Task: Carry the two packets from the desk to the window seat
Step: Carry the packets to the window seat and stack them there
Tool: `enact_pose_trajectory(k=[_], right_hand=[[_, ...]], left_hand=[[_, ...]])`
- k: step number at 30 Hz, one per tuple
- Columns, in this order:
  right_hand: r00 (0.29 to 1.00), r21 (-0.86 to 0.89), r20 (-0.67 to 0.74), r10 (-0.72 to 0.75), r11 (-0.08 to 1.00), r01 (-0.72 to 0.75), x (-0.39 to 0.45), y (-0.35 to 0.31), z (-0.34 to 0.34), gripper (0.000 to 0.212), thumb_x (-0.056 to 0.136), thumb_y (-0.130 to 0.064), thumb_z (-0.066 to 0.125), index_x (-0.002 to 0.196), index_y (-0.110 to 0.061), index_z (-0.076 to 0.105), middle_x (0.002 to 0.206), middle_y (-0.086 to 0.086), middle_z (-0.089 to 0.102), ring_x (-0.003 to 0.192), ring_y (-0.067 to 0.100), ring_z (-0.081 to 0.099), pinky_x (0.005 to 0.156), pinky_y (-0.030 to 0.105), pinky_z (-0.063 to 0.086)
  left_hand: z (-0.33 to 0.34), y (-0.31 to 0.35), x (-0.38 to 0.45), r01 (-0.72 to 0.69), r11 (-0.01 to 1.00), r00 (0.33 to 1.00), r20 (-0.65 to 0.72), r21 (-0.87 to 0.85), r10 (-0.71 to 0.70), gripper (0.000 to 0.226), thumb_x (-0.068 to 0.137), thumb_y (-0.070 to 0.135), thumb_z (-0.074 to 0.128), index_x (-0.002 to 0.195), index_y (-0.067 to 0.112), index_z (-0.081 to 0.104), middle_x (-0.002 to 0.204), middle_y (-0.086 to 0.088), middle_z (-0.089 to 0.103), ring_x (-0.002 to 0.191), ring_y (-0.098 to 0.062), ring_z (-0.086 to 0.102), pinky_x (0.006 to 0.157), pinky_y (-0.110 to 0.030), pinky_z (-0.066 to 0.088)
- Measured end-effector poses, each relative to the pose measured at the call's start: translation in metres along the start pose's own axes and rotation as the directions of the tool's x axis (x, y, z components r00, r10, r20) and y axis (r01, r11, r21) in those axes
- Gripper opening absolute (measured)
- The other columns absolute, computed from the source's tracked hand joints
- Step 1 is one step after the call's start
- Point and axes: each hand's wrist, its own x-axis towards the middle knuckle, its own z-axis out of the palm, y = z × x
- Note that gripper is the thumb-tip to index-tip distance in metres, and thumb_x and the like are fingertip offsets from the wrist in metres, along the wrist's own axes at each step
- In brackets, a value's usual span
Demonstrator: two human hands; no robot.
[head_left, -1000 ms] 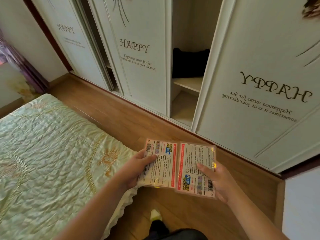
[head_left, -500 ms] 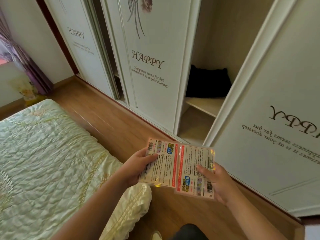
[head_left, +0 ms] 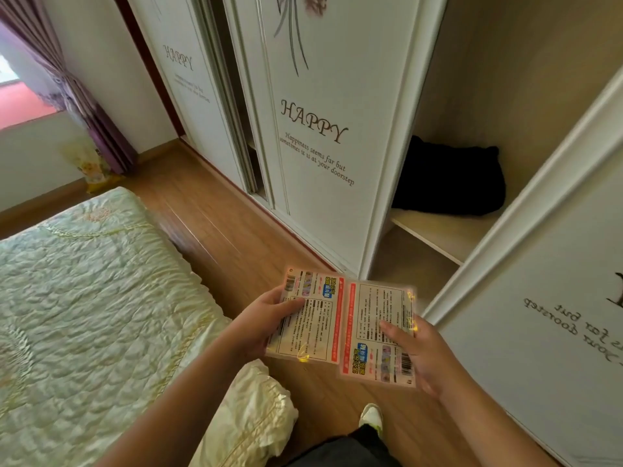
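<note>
I hold two flat printed packets side by side in front of me, over the wooden floor. My left hand [head_left: 261, 320] grips the left packet [head_left: 312, 323] by its left edge, thumb on top. My right hand [head_left: 416, 352] grips the right packet [head_left: 374, 328] from its right side, thumb across the print. Both packets show white text panels, red strips and barcodes, and their inner edges overlap slightly. The window [head_left: 20, 96] with a purple curtain [head_left: 84, 102] shows at the far left.
A bed with a pale quilted cover [head_left: 94, 298] fills the left. White sliding wardrobe doors [head_left: 317, 136] line the right, one section open with a black bundle [head_left: 448, 180] on a shelf. A strip of wooden floor [head_left: 215, 224] runs between them. My shoe [head_left: 371, 416] is below.
The view has swung up and leftward along the wardrobe, bringing the window and curtain further into sight. Both hands still hold the packets the same way.
</note>
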Motion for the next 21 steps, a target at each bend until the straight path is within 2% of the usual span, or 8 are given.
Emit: enact_pose_trajectory(k=[4, 7, 10, 12, 15, 18, 21], right_hand=[[0.998, -0.002, 0.061, 0.014, 1.0, -0.014, 0.052, -0.039, -0.023, 0.027, 0.092, -0.015, 0.068, 0.119, -0.01, 0.063, 0.1, 0.01, 0.082, 0.091, 0.027, 0.08, 0.074, 0.045, 0.064], [0.995, -0.015, 0.1, 0.005, 1.0, -0.003, 0.085, -0.069, -0.039, 0.03, 0.087, -0.019, 0.071, 0.115, -0.011, 0.064, 0.098, 0.009, 0.082, 0.09, 0.025, 0.08, 0.074, 0.044, 0.064], [0.99, -0.051, 0.143, 0.017, 0.999, -0.009, 0.115, -0.088, -0.046, 0.049, 0.073, -0.032, 0.076, 0.116, -0.012, 0.063, 0.103, 0.01, 0.081, 0.095, 0.028, 0.079, 0.083, 0.052, 0.063], [0.986, -0.061, 0.167, 0.03, 0.998, -0.02, 0.133, -0.094, -0.045, 0.053, 0.069, -0.033, 0.077, 0.116, -0.012, 0.063, 0.105, 0.011, 0.08, 0.098, 0.031, 0.078, 0.088, 0.058, 0.06], [0.979, -0.08, 0.197, 0.052, 0.996, -0.036, 0.156, -0.099, -0.037, 0.05, 0.07, -0.034, 0.077, 0.114, -0.014, 0.063, 0.103, 0.011, 0.081, 0.1, 0.032, 0.077, 0.091, 0.061, 0.058], [0.967, -0.115, 0.248, 0.059, 0.993, -0.031, 0.178, -0.106, -0.023, 0.057, 0.069, -0.036, 0.079, 0.118, -0.013, 0.063, 0.106, 0.011, 0.081, 0.1, 0.032, 0.077, 0.09, 0.061, 0.058], [0.956, -0.136, 0.284, 0.073, 0.99, -0.035, 0.204, -0.115, -0.003, 0.053, 0.071, -0.032, 0.078, 0.117, -0.011, 0.063, 0.103, 0.011, 0.081, 0.098, 0.032, 0.078, 0.089, 0.06, 0.059]], left_hand=[[0.015, 0.027, 0.038, -0.017, 1.0, 0.998, -0.067, -0.015, 0.016, 0.033, 0.097, 0.019, 0.06, 0.129, 0.01, 0.058, 0.118, -0.024, 0.074, 0.105, -0.041, 0.073, 0.094, -0.056, 0.057], [0.024, 0.046, 0.058, -0.045, 0.998, 0.994, -0.098, -0.048, 0.04, 0.046, 0.087, 0.025, 0.066, 0.13, 0.01, 0.058, 0.117, -0.024, 0.074, 0.102, -0.039, 0.073, 0.089, -0.053, 0.059], [0.027, 0.06, 0.073, -0.07, 0.996, 0.989, -0.131, -0.06, 0.061, 0.053, 0.08, 0.028, 0.069, 0.129, 0.009, 0.058, 0.115, -0.023, 0.075, 0.1, -0.038, 0.074, 0.088, -0.051, 0.06], [0.026, 0.067, 0.08, -0.078, 0.993, 0.986, -0.153, -0.085, 0.064, 0.054, 0.08, 0.027, 0.07, 0.129, 0.009, 0.058, 0.115, -0.023, 0.075, 0.101, -0.038, 0.074, 0.088, -0.051, 0.06], [0.018, 0.075, 0.088, -0.081, 0.987, 0.982, -0.18, -0.141, 0.055, 0.049, 0.084, 0.024, 0.069, 0.13, 0.01, 0.056, 0.113, -0.023, 0.075, 0.099, -0.038, 0.075, 0.08, -0.046, 0.064], [0.004, 0.083, 0.094, -0.096, 0.98, 0.973, -0.226, -0.177, 0.055, 0.033, 0.097, 0.016, 0.061, 0.129, 0.009, 0.056, 0.109, -0.021, 0.077, 0.094, -0.036, 0.076, 0.073, -0.043, 0.066], [-0.016, 0.091, 0.102, -0.109, 0.971, 0.962, -0.267, -0.212, 0.05, 0.029, 0.099, 0.013, 0.058, 0.128, 0.009, 0.057, 0.106, -0.02, 0.077, 0.092, -0.035, 0.076, 0.071, -0.042, 0.066]])
